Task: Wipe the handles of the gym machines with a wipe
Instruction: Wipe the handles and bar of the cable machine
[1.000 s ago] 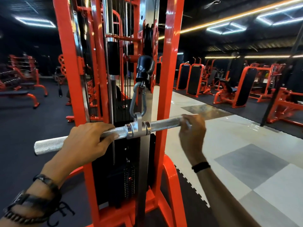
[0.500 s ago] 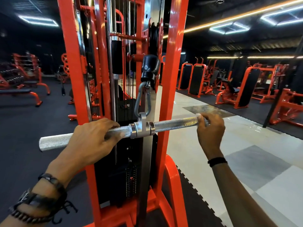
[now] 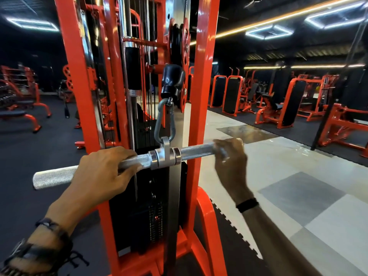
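Straight bar handle (image 3: 195,151) hangs from carabiner (image 3: 164,124) on orange cable machine (image 3: 201,96). Left hand (image 3: 99,176) grips bar left of carabiner. Right hand (image 3: 231,156) curled round right end, blurred; wipe not clearly visible. Left half likely unwiped.

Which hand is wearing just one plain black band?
The right hand, gripping the bar on the tiled-floor side. The left hand has several chunky bracelets on its wrist instead.
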`<state>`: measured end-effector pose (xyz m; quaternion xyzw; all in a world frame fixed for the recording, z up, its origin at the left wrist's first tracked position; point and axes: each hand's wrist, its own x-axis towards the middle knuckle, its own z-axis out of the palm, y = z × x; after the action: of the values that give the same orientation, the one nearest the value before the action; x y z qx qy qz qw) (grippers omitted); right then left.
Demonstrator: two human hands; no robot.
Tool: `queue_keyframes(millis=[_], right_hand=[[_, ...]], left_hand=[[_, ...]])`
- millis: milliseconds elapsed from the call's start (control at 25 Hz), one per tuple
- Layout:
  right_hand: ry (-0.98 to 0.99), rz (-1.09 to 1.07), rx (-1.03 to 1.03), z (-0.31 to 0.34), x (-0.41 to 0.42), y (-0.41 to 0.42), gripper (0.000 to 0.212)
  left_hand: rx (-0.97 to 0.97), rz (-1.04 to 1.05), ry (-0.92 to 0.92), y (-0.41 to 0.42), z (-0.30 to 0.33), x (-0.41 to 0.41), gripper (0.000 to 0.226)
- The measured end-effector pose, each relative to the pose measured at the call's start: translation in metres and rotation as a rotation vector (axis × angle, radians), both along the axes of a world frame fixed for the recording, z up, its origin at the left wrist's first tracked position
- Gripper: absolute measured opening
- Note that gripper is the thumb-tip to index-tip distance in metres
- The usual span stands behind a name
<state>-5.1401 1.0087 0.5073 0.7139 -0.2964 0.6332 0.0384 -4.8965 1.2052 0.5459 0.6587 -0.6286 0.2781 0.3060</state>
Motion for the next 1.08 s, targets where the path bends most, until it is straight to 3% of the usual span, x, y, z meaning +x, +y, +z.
queue_keyframes(millis=[160, 240, 480, 560, 680, 760, 880, 1080], right_hand=[[-0.181, -0.19, 0.224, 0.011, -0.039, -0.046, 0.009], [-0.191, -0.176, 0.2, 0.011, -0.023, -0.032, 0.01], [0.034, 0.254, 0.044, -0.008, 0.064, 0.066, 0.019], [0.058, 0.268, 0.041, -0.004, 0.05, 0.049, 0.018], [-0.009, 0.076, 0.053, 0.006, 0.008, 0.0, 0.014], [-0.074, -0.039, 0.129, 0.018, -0.02, -0.026, 0.009], [-0.17, -0.097, 0.22, 0.025, -0.025, -0.029, 0.01], [0.009, 0.18, 0.052, 0.0, 0.051, 0.047, 0.012]], left_hand=[[-0.03, -0.01, -0.007, -0.003, 0.0, 0.001, 0.046], [-0.014, -0.02, 0.031, -0.004, 0.001, -0.001, 0.044], [0.139, 0.011, 0.091, -0.007, 0.018, -0.008, 0.019], [0.187, 0.041, 0.125, -0.006, 0.018, -0.004, 0.029], [0.237, 0.092, 0.081, -0.008, 0.01, 0.006, 0.062], [0.202, 0.09, 0.05, -0.009, 0.003, 0.008, 0.069], [0.118, 0.058, -0.029, -0.01, -0.004, 0.005, 0.061], [-0.038, 0.006, -0.097, -0.011, -0.003, 0.0, 0.045]])
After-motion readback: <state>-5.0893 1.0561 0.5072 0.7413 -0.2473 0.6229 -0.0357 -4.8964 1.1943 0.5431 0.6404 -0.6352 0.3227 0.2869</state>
